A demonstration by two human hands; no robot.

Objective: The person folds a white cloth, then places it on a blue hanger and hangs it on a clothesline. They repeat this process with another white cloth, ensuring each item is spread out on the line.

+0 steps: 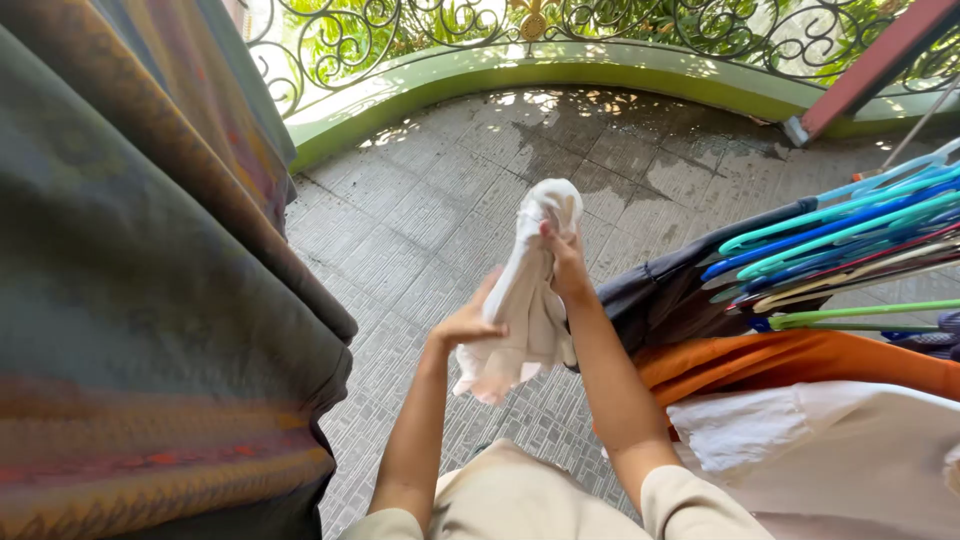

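Note:
I hold a crumpled white cloth (528,290) in both hands out in front of me, above a grey tiled floor (440,200). My right hand (566,262) grips its upper part, fingers wrapped round the fabric. Lower down, my left hand (468,322) clutches the cloth at its side. The bottom end of the cloth hangs loose below my hands.
A large dark striped fabric (150,270) hangs along the left. On the right are several coloured plastic hangers (850,240), a dark garment (660,295), an orange garment (800,362) and a white one (830,440). A green curved ledge (560,70) with an iron railing bounds the far side.

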